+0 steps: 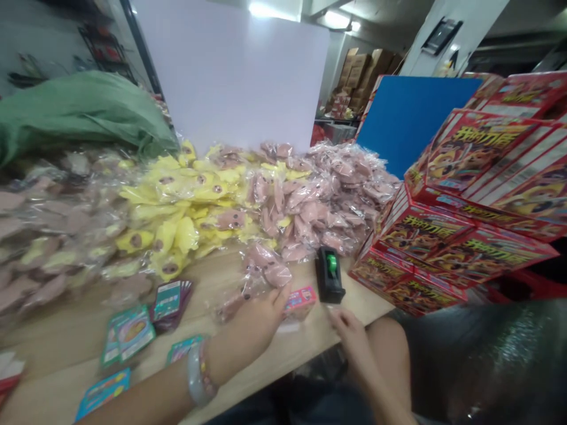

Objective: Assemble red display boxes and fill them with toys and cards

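Observation:
My left hand, with a pale bracelet at the wrist, grips the left end of a small pink-and-red box on the table. Its fingers are partly hidden by the hand itself. My right hand is closed in a pinch just in front of a black tape dispenser with a green core. A pale strip, apparently tape, shows faintly at those fingertips. Pink plush pieces in clear bags lie just beyond my left hand.
Bagged yellow plush pieces and more pink ones are heaped across the back. Cards lie at left. Red printed boxes are stacked on the right. A white panel and a green cloth stand behind.

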### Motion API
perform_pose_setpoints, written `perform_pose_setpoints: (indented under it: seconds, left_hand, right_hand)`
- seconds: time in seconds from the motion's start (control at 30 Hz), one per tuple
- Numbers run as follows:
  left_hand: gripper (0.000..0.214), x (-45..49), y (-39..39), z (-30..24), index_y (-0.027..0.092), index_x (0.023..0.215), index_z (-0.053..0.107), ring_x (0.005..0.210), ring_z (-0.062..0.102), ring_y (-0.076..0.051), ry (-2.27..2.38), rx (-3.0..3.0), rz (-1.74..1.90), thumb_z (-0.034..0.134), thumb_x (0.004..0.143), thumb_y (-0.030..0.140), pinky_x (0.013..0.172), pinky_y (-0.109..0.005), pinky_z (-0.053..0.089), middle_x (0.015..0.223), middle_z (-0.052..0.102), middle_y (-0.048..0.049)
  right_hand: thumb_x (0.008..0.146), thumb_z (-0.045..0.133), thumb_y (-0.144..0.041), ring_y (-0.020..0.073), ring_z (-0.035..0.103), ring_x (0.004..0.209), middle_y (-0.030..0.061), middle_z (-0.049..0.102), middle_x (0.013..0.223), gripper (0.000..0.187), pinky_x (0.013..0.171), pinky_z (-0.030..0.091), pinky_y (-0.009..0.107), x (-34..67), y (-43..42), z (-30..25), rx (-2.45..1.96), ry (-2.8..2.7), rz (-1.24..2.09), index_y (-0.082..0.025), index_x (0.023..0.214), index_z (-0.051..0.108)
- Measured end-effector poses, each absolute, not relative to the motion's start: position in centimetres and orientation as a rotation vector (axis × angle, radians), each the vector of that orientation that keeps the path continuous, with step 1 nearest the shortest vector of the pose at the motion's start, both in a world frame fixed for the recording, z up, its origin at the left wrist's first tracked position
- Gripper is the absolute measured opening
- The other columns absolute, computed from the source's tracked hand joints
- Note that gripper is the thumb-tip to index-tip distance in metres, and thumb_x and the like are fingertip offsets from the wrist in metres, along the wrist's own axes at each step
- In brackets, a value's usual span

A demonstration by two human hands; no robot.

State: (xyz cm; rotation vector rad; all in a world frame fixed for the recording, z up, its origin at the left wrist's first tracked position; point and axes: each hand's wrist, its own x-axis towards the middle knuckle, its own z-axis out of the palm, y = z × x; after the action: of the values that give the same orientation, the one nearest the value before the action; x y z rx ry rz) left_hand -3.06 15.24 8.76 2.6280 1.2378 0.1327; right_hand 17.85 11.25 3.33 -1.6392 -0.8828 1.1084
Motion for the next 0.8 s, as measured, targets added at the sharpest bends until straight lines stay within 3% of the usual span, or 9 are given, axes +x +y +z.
perform_pose_setpoints:
  seconds: [0.13, 0.23, 0.3, 0.37, 0.47, 0.57, 0.7, 0.77, 0.8]
  left_hand:
    - [0.049, -2.4, 14.1, 9.1, 0.015, 0.136, 0.026, 0.089, 0.062, -0.022, 1.311, 2.684, 0.114, 0.035, 0.087, 0.013, 0.07, -0.03, 0.049, 0.114, 0.057, -0.0149]
    - [0.044, -2.7, 12.4, 11.1, 0.011, 0.131, 0.032, 0.095, 0.059, -0.023, 1.277, 2.648, 0.191, 0.035, 0.088, 0.014, 0.076, -0.032, 0.048, 0.114, 0.057, -0.0143]
    - [0.044, -2.8, 11.3, 13.4, 0.01, 0.131, 0.031, 0.099, 0.057, -0.023, 1.159, 2.606, 0.312, 0.037, 0.089, 0.018, 0.079, -0.03, 0.047, 0.115, 0.056, -0.0139]
    - [0.042, -2.8, 10.8, 15.3, 0.012, 0.129, 0.034, 0.095, 0.058, -0.02, 0.973, 2.527, 0.427, 0.039, 0.089, 0.023, 0.077, -0.027, 0.047, 0.111, 0.058, -0.011]
    - [0.032, -4.3, 11.6, 15.6, 0.017, 0.116, 0.048, 0.081, 0.061, -0.016, 0.925, 2.384, 0.43, 0.045, 0.087, 0.03, 0.068, -0.021, 0.045, 0.094, 0.065, -0.0053]
    - [0.03, -10.2, 12.7, 12.9, 0.018, 0.108, 0.055, 0.085, 0.059, -0.018, 1.374, 2.267, 0.33, 0.053, 0.083, 0.034, 0.072, -0.022, 0.043, 0.097, 0.065, -0.0057]
    - [0.016, -21.6, 12.3, 8.4, 0.012, 0.087, 0.061, 0.078, 0.058, -0.02, 1.823, 2.076, 0.231, 0.049, 0.083, 0.023, 0.071, -0.028, 0.042, 0.084, 0.064, -0.0085]
    - [0.014, -25.4, 11.8, 6.5, 0.01, 0.084, 0.06, 0.08, 0.057, -0.02, 1.923, 2.021, 0.161, 0.057, 0.078, 0.023, 0.073, -0.031, 0.042, 0.086, 0.062, -0.0096]
    - [0.016, -26.5, 11.6, 5.7, 0.01, 0.086, 0.059, 0.083, 0.056, -0.02, 1.943, 2.01, 0.132, 0.059, 0.077, 0.024, 0.075, -0.033, 0.043, 0.091, 0.061, -0.0095]
  right_hand:
    - [0.072, 0.053, -0.053, 0.0096, 0.039, 0.045, -0.0045, 0.042, 0.046, 0.04, 0.047, 0.034, 0.023, 11.6, 11.0, 4.8, -1.439, -0.883, 1.257, -0.018, 0.053, 0.045]
    - [0.062, 0.056, -0.061, 0.0108, 0.038, 0.041, -0.0052, 0.04, 0.042, 0.044, 0.044, 0.033, 0.025, 11.4, 10.0, 4.7, -1.654, -0.909, 1.117, -0.019, 0.054, 0.046]
    - [0.048, 0.066, -0.059, 0.0173, 0.051, 0.054, 0.0004, 0.056, 0.059, 0.048, 0.05, 0.041, 0.029, 13.9, 8.6, 4.9, -1.757, -0.984, 0.989, -0.018, 0.071, 0.054]
    - [0.045, 0.07, -0.052, 0.0235, 0.059, 0.078, 0.0062, 0.063, 0.091, 0.062, 0.064, 0.047, 0.032, 16.9, 7.4, 5.4, -1.761, -1.094, 0.871, -0.021, 0.095, 0.055]
    - [0.056, 0.066, -0.052, 0.0264, 0.062, 0.082, 0.0087, 0.065, 0.096, 0.057, 0.07, 0.049, 0.034, 19.3, 7.1, 4.9, -1.758, -1.239, 1.138, -0.021, 0.102, 0.055]
    - [0.067, 0.052, -0.058, 0.0304, 0.063, 0.079, 0.0118, 0.067, 0.084, 0.054, 0.069, 0.049, 0.039, 18.6, 8.6, 2.5, -1.964, -1.372, 1.237, -0.016, 0.1, 0.057]
    - [0.075, 0.047, -0.051, 0.0386, 0.058, 0.091, 0.0235, 0.061, 0.099, 0.056, 0.075, 0.043, 0.05, 14.1, 12.1, 2.2, -2.2, -1.856, 0.444, -0.008, 0.111, 0.055]
    - [0.081, 0.045, -0.043, 0.0381, 0.052, 0.1, 0.0253, 0.054, 0.113, 0.049, 0.08, 0.04, 0.052, 8.8, 14.0, 4.0, -1.901, -2.172, 0.11, -0.009, 0.115, 0.052]
    - [0.084, 0.042, -0.038, 0.0343, 0.051, 0.104, 0.0235, 0.053, 0.116, 0.043, 0.084, 0.039, 0.048, 5.4, 15.0, 4.9, -1.638, -2.335, 0.118, -0.011, 0.116, 0.052]
